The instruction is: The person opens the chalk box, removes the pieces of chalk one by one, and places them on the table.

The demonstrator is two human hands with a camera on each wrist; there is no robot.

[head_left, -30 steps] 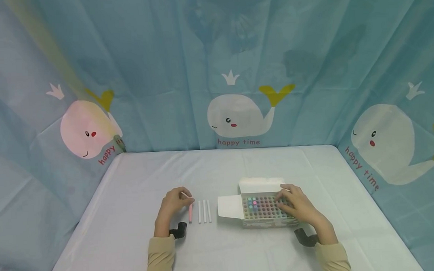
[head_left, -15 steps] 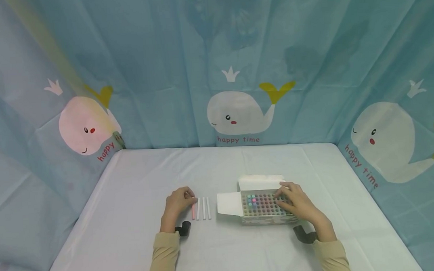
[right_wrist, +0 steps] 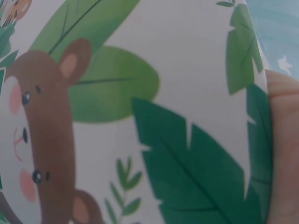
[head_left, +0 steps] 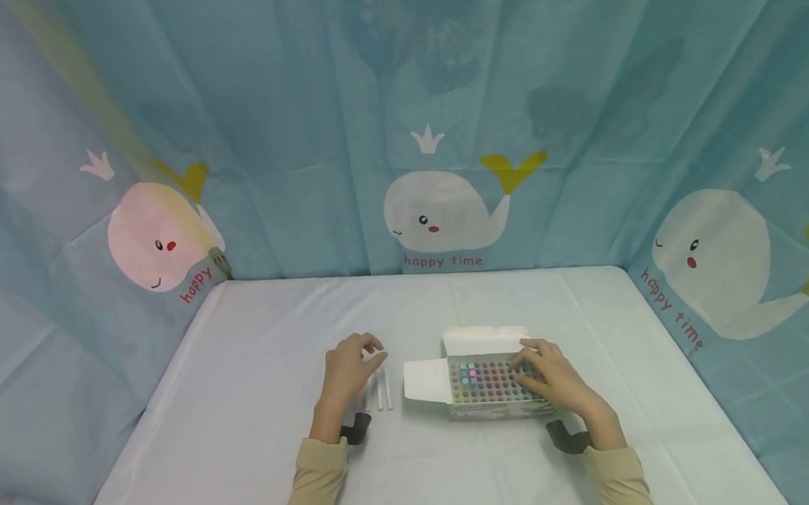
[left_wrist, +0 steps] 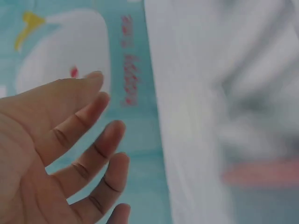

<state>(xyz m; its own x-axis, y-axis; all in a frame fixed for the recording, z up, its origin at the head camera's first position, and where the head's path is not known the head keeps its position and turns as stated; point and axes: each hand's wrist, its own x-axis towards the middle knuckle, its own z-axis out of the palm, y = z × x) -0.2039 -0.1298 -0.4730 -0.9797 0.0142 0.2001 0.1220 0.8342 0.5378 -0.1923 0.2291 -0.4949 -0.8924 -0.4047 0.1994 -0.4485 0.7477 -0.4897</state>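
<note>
My left hand (head_left: 347, 368) hovers over the row of chalk sticks, thumb and fingertips loosely bent with nothing between them in the left wrist view. White chalk sticks (head_left: 380, 393) lie parallel on the table, partly under this hand. A pink chalk stick (left_wrist: 261, 173), blurred, lies to their left and is mostly covered in the head view. My right hand (head_left: 558, 380) rests on the right end of an open chalk box (head_left: 499, 412), fingers spread over its top. Inside, several coloured chalk ends (head_left: 468, 374) stand at the left. The right wrist view shows the box's printed side.
The box's left flap (head_left: 426, 381) sticks out toward the chalk sticks, and its back flap (head_left: 486, 339) stands raised behind. All this is on a white-covered table (head_left: 250, 440). A blue whale-print curtain (head_left: 308, 211) surrounds the back and sides.
My left hand has moved right and away from me, from the pink chalk stick to over the white ones. The pink stick shifted slightly closer to the row. My right hand stays on the box.
</note>
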